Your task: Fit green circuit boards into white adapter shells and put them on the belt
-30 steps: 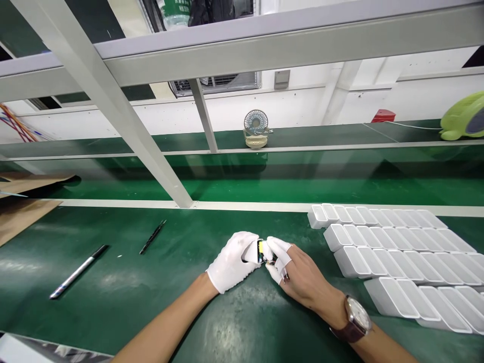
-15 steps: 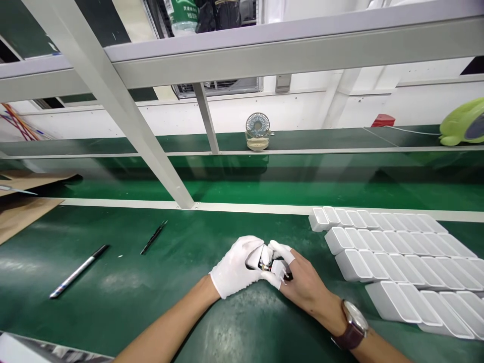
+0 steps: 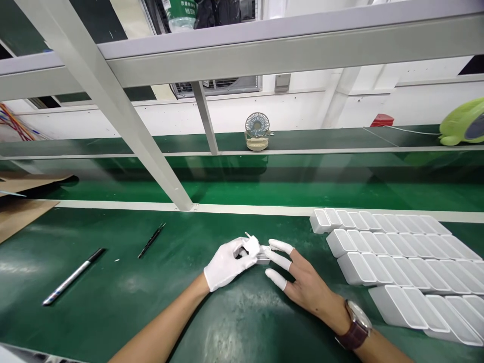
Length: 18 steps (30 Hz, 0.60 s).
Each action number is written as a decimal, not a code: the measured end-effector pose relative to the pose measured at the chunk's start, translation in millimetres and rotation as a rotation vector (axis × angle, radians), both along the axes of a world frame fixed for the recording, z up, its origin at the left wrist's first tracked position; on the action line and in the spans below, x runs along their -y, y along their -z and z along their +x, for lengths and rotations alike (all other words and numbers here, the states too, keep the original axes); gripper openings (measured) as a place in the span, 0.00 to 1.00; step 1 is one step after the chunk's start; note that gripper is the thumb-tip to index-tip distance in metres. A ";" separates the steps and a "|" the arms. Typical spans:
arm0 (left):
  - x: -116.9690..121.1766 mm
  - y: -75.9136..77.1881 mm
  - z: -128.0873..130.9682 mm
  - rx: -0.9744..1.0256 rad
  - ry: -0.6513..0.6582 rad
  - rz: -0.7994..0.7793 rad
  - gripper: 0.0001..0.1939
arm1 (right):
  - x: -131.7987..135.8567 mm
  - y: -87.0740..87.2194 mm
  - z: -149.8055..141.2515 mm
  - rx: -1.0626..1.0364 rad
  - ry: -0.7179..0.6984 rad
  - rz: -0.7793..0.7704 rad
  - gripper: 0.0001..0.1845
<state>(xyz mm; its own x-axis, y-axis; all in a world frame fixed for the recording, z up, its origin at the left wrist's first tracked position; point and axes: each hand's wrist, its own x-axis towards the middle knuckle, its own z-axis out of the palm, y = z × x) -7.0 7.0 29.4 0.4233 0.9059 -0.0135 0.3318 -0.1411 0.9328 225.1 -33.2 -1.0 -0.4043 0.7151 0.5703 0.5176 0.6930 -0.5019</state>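
Note:
My left hand, in a white glove, is closed with thumb and fingers around a small white plastic piece that has a thin prong sticking up. Beneath it, a second white or light grey part shows partly; whether the two are joined I cannot tell. My right hand wears white finger cots on its thumb and two fingers. Its fingers are spread, and a fingertip comes close to the parts from the right; contact is unclear.
Rows of white open-topped boxes stand to the right on the green bench. At left lie a marker pen and a black pen-like tool. A slanted metal post rises behind, and a small fan stands on the shelf.
My right hand has opened and drawn back from the parts, its fingers now spread. The white piece in my left hand has turned, with a prong now pointing up. My left hand moved slightly left.

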 end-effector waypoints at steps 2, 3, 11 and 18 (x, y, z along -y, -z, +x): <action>-0.4 -2.7 0.5 0.016 -0.005 0.002 0.12 | -1.0 1.9 0.4 0.023 0.005 0.026 0.25; -0.8 -3.3 0.6 0.024 -0.004 -0.002 0.13 | -1.7 2.8 0.8 0.034 0.005 0.040 0.25; -4.7 0.3 -1.5 0.037 -0.004 -0.149 0.20 | -6.2 7.9 3.6 0.083 -0.034 -0.007 0.19; -5.1 -2.3 -3.4 0.065 -0.004 -0.221 0.24 | -5.6 15.1 0.2 0.055 -0.035 -0.011 0.28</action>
<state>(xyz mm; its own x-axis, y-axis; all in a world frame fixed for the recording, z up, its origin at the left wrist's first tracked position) -10.4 12.0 31.7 0.4264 0.8855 -0.1847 0.2700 0.0702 0.9603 225.2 -27.5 -16.1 -0.4598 0.7061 0.5385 0.5202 0.7057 -0.4810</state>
